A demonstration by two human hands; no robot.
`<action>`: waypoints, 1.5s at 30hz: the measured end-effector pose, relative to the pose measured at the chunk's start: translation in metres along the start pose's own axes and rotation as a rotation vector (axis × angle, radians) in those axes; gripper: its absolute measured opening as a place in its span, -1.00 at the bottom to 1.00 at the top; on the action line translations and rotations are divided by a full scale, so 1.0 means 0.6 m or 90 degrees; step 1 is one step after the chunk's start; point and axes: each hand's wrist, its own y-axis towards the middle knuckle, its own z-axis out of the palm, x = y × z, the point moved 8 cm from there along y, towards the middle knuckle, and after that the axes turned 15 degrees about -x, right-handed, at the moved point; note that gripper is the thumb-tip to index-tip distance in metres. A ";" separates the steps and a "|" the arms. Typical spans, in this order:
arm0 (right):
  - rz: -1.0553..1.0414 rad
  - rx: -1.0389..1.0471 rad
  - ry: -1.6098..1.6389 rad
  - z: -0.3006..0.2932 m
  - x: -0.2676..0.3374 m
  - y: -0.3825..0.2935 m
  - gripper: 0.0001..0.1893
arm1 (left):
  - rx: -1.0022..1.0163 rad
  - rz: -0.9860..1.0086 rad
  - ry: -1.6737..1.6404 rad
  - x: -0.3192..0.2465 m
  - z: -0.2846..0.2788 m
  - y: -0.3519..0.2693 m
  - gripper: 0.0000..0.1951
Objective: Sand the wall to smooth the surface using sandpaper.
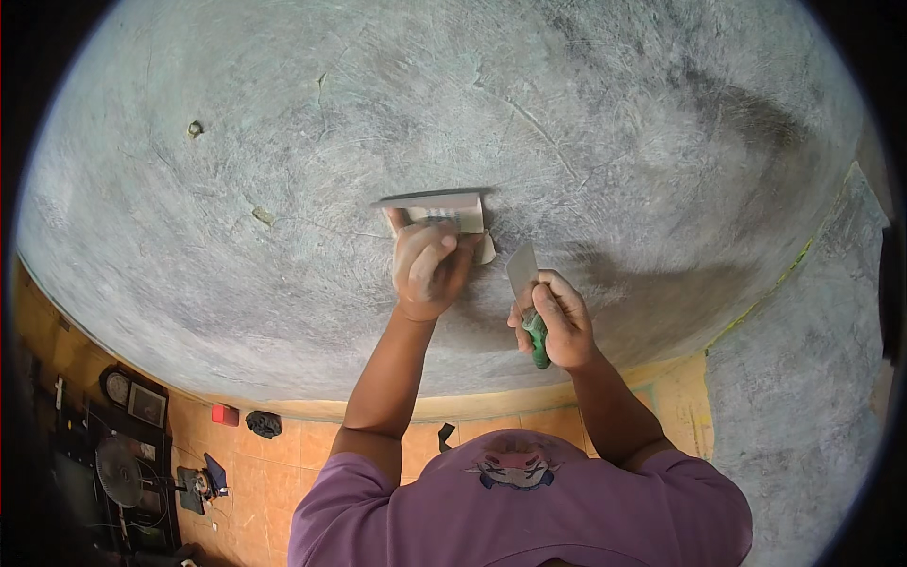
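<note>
My left hand [431, 266] grips a folded sheet of abrasive paper [453, 212], pale with writing on its back, its dark edge close to the grey wall [297, 305]. Lower and to the right, my right hand [556, 319] holds a putty knife [524, 273] with a wide metal blade pointing up and a green handle. Its fingers pinch the knife near the base of the blade. A raised crack [542, 131] runs across the wall above. A chipped spot [263, 215] and a small hole [195, 129] mark the wall at the left.
Orange floor tiles [276, 489] show below the wall. On the lower left stand a fan [119, 471], a clock [117, 388] and dark furniture. A red box [225, 415] and a black bundle [263, 424] lie near the wall's foot. Another grey wall section [786, 397] is at right.
</note>
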 end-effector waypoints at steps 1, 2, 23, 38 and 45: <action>0.009 0.004 -0.001 0.004 -0.001 -0.002 -0.75 | -0.028 0.015 -0.050 0.001 -0.007 0.002 -0.47; 0.019 0.008 -0.001 0.008 -0.003 -0.004 -0.75 | -0.008 0.025 -0.023 0.005 -0.008 0.002 -0.47; 0.053 -0.003 0.071 0.006 0.004 -0.015 -0.77 | 0.343 -0.113 0.335 0.010 0.071 0.035 -0.09; 0.054 -0.053 0.092 -0.010 0.021 -0.004 -0.82 | 0.354 -0.062 0.291 -0.008 0.110 0.098 -0.29; 0.039 -0.018 0.100 -0.015 0.026 -0.005 -0.81 | 0.444 -0.046 0.262 -0.014 0.117 0.063 -0.28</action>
